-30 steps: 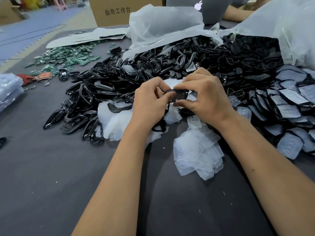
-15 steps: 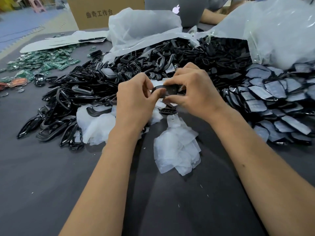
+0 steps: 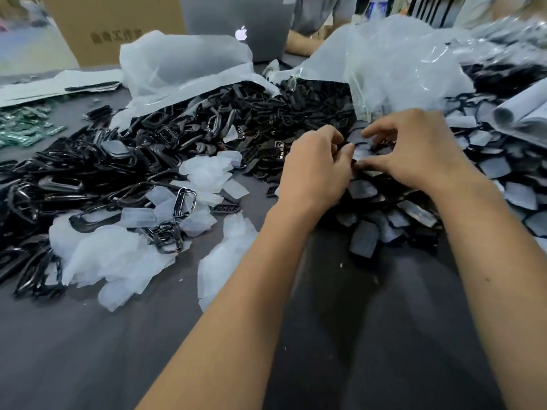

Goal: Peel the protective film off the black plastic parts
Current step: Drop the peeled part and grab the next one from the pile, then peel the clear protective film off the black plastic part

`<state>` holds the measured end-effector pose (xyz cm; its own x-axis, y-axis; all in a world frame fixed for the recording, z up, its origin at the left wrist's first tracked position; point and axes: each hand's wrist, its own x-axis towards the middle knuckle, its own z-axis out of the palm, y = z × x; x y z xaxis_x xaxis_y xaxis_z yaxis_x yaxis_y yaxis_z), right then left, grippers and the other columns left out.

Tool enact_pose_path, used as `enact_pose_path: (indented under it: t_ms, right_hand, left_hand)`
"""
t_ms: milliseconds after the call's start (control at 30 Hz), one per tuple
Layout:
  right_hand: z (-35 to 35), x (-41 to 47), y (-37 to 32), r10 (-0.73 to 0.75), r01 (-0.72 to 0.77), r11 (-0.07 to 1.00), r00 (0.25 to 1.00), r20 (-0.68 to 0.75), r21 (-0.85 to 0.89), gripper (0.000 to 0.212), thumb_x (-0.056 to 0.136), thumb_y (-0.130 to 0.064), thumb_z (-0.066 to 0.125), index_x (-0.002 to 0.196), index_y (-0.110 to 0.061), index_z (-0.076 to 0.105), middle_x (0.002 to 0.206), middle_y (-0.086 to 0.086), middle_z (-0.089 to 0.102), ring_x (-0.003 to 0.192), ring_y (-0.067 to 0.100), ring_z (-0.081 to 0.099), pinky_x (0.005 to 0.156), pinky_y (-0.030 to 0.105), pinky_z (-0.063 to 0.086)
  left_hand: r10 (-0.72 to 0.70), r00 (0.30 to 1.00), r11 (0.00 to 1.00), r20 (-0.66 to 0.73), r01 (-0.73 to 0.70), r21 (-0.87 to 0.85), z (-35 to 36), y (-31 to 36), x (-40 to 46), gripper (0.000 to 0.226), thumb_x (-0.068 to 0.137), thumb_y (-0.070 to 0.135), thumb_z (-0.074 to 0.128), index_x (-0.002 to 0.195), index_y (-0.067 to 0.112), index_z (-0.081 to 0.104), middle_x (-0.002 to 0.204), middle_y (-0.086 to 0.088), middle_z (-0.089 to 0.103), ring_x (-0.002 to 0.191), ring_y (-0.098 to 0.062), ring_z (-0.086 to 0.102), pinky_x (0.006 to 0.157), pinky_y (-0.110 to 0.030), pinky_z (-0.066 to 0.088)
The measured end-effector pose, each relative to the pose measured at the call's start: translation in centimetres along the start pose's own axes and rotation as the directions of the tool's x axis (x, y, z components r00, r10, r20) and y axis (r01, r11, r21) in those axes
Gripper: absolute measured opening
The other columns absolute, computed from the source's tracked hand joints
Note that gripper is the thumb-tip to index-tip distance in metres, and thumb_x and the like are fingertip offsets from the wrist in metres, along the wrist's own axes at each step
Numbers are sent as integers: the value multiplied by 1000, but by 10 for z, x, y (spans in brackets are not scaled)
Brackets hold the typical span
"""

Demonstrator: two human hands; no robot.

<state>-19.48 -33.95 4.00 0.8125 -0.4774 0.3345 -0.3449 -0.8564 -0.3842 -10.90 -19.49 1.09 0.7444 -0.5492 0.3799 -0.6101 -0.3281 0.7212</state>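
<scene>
Head view: the film-covered part (image 3: 361, 151) sits between my two hands, raised just above the pile of unpeeled parts (image 3: 384, 202), which I take as my landmark. My left hand (image 3: 315, 170) pinches the part's left end between thumb and curled fingers. My right hand (image 3: 414, 152) comes in from the other side, thumb below and forefinger arched over the top, closing on the grey film at the right end. Blur hides whether that pinch has the film's edge or only the plastic, so I cannot tell if peeling has begun.

The part's long axis looks to run roughly left to right, from one hand across to the other, though it is mostly hidden. Both hands touch it, so neither is nearer. I judge the pull should go rightward and up, away from my left hand, which must hold firm.

Left of the pile lie the peeled films (image 3: 124, 255), pale and crumpled, on the grey table (image 3: 88, 350). Beyond those, farther left, is the heap of bare black frames (image 3: 88, 173). Behind the pile stands a clear plastic bag (image 3: 393, 63), with a white bag (image 3: 183, 66) to its left. Farther back are a laptop (image 3: 236, 28) and a cardboard box (image 3: 115, 28).
</scene>
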Motion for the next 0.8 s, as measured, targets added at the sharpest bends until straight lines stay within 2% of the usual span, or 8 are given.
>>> enact_pose_path:
  t_ms: [100, 200, 300, 367, 500, 600, 667, 800]
  right_hand:
    - [-1, -1, -4, -1, 2, 999, 1000, -26, 33, 43, 73, -33, 94, 112, -23, 79, 99, 4, 78, 94, 19, 72, 95, 32, 54]
    - [14, -1, -30, -72, 76, 996, 995, -64, 50, 32, 79, -30, 89, 109, -24, 80, 99, 1, 79, 95, 18, 72, 94, 31, 55]
    - [41, 6, -67, -152, 151, 988, 988, 28, 41, 27, 85, -23, 84, 111, -27, 79, 103, 0, 77, 102, 20, 70, 95, 36, 56]
    - [62, 15, -92, -212, 216, 976, 973, 90, -32, 31, 89, -15, 78, 117, -28, 77, 111, 3, 74, 116, 24, 62, 98, 39, 55]
    - [91, 36, -121, -214, 243, 945, 965, 152, -218, 47, 93, 1, 59, 134, -21, 65, 129, 12, 61, 129, 34, 47, 100, 49, 52]
    - [103, 46, -128, -159, 201, 948, 971, 179, -248, 43, 91, 3, 59, 130, -15, 66, 131, 14, 58, 125, 35, 52, 99, 48, 53]
    - [108, 49, -128, -164, 192, 956, 976, 141, -221, 37, 90, 5, 62, 121, -13, 71, 125, 15, 61, 118, 35, 58, 96, 46, 56]
    - [108, 50, -121, -98, 105, 981, 994, 47, -166, 25, 88, 4, 71, 107, -11, 76, 109, 16, 70, 98, 35, 67, 87, 43, 61]
  left_hand:
    - [1, 1000, 1000, -29, -1, -4, -2, -3, -6, 19, 99, 27, 63, 104, 11, 72, 99, -4, 73, 96, -23, 66, 87, -40, 52]
    - [-32, 996, 998, -84, 36, 54, -15, -18, -15, 17, 98, 25, 63, 97, 12, 73, 94, -4, 73, 92, -24, 65, 84, -40, 51]
    - [-128, 979, 961, -158, 162, 226, -33, -41, -19, 16, 90, 17, 59, 91, 9, 73, 91, -10, 73, 90, -32, 64, 78, -41, 50]
    - [-139, 975, 906, -174, 196, 376, -47, -57, -19, 18, 83, 12, 56, 90, 6, 72, 93, -17, 70, 92, -38, 61, 77, -43, 46]
    - [-169, 973, 786, -159, 231, 573, -65, -83, -14, 19, 82, 15, 56, 98, 12, 66, 108, -15, 61, 106, -37, 50, 80, -33, 29]
    - [-176, 974, 775, -144, 227, 590, -67, -94, -9, 20, 84, 13, 53, 100, 12, 66, 110, -15, 60, 109, -38, 48, 85, -36, 35]
    - [-165, 970, 789, -181, 240, 566, -66, -96, -4, 24, 85, 10, 53, 103, 11, 69, 111, -15, 60, 113, -38, 47, 90, -38, 42]
    - [-130, 958, 780, -256, 258, 571, -75, -102, 12, 27, 88, 13, 54, 111, 10, 68, 118, -14, 58, 117, -36, 45, 96, -41, 44]
